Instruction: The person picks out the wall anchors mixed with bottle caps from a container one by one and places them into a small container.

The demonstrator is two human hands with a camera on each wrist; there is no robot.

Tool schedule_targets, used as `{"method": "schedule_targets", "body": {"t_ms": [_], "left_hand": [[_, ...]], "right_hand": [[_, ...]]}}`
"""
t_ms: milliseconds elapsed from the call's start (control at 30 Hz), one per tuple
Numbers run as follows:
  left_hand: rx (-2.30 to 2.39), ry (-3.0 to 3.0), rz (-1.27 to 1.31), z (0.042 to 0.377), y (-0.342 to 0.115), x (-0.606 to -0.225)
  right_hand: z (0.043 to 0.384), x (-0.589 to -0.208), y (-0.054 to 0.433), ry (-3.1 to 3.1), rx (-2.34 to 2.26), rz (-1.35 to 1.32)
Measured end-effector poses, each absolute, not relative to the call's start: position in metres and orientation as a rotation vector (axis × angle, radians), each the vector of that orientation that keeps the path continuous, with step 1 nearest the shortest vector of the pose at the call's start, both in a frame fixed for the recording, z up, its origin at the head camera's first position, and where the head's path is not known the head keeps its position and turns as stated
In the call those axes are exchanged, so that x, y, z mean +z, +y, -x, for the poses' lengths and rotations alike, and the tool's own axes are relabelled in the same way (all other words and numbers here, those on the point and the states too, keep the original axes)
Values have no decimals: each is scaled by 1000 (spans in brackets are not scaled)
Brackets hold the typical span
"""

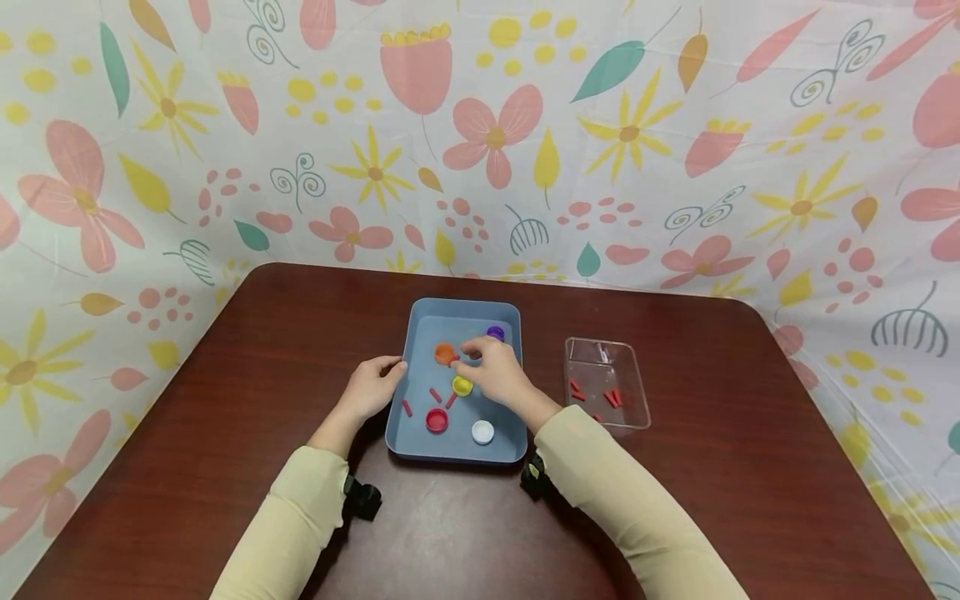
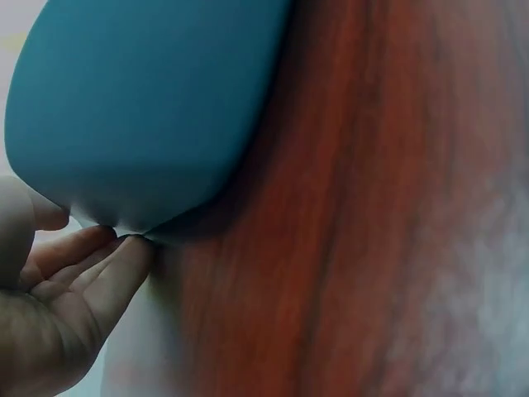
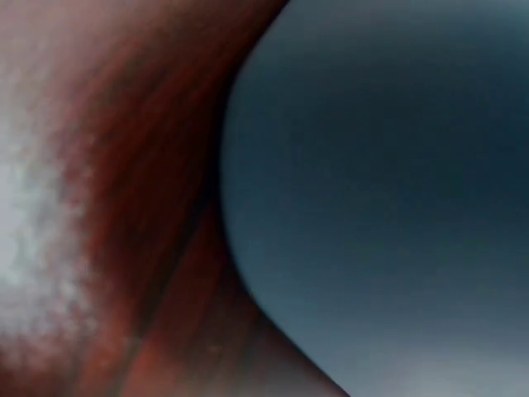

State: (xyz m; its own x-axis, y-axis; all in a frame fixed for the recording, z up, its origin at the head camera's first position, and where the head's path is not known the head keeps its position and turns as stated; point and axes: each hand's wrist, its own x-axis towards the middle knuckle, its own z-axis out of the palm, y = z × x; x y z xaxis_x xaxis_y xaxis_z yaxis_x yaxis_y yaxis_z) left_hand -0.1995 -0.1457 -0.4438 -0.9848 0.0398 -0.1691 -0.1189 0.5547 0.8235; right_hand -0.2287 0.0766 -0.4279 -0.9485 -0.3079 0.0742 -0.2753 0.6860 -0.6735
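Observation:
A blue tray [image 1: 457,450] lies on the table, and my left hand [image 1: 369,387] holds its left rim between thumb and fingers. In the left wrist view those fingers [image 2: 116,281] press against the tray's outer wall. Over the tray, my right hand [image 1: 491,371] pinches a short red stick [image 1: 454,360] beside a round orange cap [image 1: 445,354]. A yellow cap [image 1: 462,386] sits just below that hand, and a purple cap [image 1: 496,332] behind it. Nearer the front are a red cap [image 1: 437,420] and a white cap [image 1: 483,432]. Several red sticks [image 1: 407,408] lie loose at the left.
Right of the tray stands a clear plastic box [image 1: 637,400] with several red sticks [image 1: 613,397] in it. The brown wooden table [image 1: 720,467] meets a flowered cloth [image 1: 495,167] at its back and sides. The right wrist view shows mostly the tray's outside.

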Motion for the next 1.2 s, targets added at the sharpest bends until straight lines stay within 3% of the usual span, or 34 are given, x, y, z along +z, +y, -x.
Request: {"method": "schedule_targets", "body": {"t_ms": [1200], "left_hand": [[1404,2620,60,199,-146,-442]], "right_hand": [[240,-445,57,3043,-793,392]]}}
